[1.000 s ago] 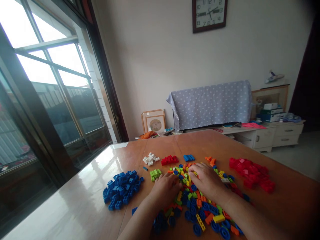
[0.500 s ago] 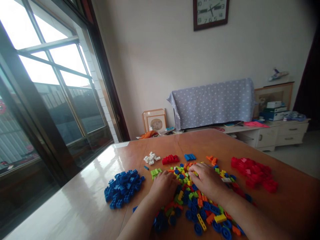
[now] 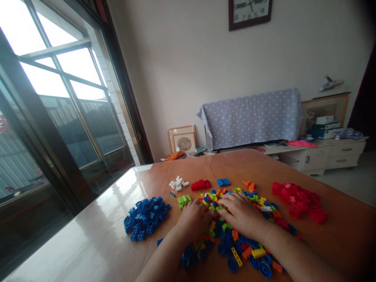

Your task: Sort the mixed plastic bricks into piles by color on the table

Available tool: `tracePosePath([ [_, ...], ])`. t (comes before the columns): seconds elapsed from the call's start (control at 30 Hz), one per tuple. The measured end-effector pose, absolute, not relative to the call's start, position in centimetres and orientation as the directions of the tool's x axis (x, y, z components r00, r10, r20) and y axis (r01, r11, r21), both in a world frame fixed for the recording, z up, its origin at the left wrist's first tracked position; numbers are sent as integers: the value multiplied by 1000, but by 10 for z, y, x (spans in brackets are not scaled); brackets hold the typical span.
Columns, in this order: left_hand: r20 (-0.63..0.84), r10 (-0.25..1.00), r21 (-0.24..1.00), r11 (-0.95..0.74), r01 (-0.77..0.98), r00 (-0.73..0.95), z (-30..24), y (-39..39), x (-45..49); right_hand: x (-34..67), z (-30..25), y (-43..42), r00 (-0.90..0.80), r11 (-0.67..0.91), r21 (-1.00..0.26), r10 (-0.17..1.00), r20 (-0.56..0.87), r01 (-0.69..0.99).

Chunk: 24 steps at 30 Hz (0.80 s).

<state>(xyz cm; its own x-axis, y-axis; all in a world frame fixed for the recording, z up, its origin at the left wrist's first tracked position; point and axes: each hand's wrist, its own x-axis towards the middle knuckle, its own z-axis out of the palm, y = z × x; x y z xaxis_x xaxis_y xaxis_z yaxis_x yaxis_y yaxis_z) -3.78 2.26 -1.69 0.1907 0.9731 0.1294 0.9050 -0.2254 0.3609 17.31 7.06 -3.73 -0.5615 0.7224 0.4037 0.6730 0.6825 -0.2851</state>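
A mixed pile of plastic building blocks [image 3: 235, 235] in yellow, green, orange and blue, with several blue wheels, lies on the table. My left hand [image 3: 194, 220] rests at its left side, fingers curled down and close together, the tips hidden; what they hold, if anything, cannot be made out. Over the middle of the pile, my right hand [image 3: 242, 213] has its fingers apart, touching the blocks from above, and no piece shows in it. Just beyond the left hand is a small group of light green blocks [image 3: 183, 201].
Blue blocks [image 3: 147, 217] are heaped on the left of the brown table [image 3: 96, 239], red blocks [image 3: 299, 201] on the right. Along the far side sit white blocks [image 3: 178, 183], a red row [image 3: 201, 185], blue pieces [image 3: 223, 182] and orange pieces [image 3: 249, 185].
My right hand has shifted slightly left and nearer, closer to the left hand. The left hand's thumb now reaches further right. The camera view has tilted a little.
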Motion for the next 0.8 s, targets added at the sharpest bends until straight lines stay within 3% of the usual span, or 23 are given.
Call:
tracePosePath([
  [0.27,207,972,407,-192,893,114,-19,28,-52,172,-36,73,-535,692,-285,704,466,663],
  [0.47,211,977,365,-117,924,40,-24,36,-51,171,-34,74,-513,689,-288,702,494,665],
  [0.7,155,972,329,-218,919,175,-27,38,-48,171,-34,75,-518,699,-291,693,501,653],
  [0.8,144,977,343,-199,918,158,-28,37,-49,171,-36,76,-522,705,-292,688,504,647],
])
